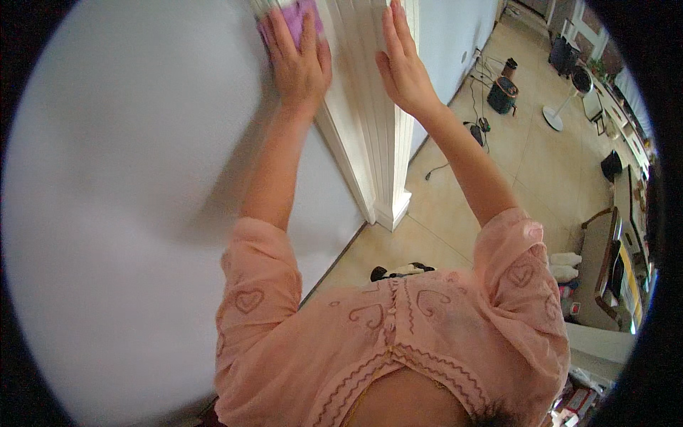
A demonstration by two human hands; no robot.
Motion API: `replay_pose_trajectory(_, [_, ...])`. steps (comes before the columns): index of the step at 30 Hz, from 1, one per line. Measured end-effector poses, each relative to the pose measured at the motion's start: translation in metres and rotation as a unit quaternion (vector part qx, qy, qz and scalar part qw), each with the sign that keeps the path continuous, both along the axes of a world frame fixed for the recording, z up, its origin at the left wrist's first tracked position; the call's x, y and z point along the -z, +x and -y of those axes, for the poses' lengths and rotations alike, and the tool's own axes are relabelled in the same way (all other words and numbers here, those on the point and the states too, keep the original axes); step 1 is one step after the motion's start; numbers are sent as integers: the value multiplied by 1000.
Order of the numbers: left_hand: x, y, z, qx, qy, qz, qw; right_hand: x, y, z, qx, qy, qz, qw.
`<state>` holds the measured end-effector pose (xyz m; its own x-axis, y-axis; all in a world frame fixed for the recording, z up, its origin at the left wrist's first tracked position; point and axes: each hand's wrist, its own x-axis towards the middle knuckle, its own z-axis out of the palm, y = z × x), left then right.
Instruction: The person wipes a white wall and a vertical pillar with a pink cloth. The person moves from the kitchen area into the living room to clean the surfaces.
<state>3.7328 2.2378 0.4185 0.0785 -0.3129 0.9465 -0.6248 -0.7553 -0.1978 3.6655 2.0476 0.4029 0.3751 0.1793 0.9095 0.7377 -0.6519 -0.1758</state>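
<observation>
High on the pale wall, my left hand (302, 71) presses a purple cloth (293, 21) flat, its fingers spread over it. The upper part of the cloth runs out of view, and something whitish shows at its left edge. Just right of the cloth rises the white fluted door trim (370, 107). My right hand (407, 67) rests along the right edge of this trim, fingers straight and near each other, holding nothing. Both arms reach upward, with the pink sleeves at the elbows.
Pale wall (128, 178) fills the left side. On the tiled floor (519, 171) to the right are loose cables (478, 132), a dark bin-like container (503, 96) and a standing fan (569, 99). A wooden-framed chair (605, 249) stands at the far right.
</observation>
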Motion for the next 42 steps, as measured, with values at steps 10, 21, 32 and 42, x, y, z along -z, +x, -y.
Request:
replay_pose_trajectory(10, [169, -26, -14, -53, 90, -213, 972, 2, 2, 5, -2, 23, -44, 999])
replay_pose_trajectory(21, [58, 1, 2, -62, 10, -77, 995, 22, -1, 2, 24, 33, -94, 995])
replay_pose_trajectory(32, [118, -85, 71, 464, -338, -416, 706, 125, -31, 57, -129, 188, -238, 944])
replay_pose_trajectory(42, [184, -103, 316, 701, -185, -623, 293, 174, -114, 216, 165, 219, -130, 953])
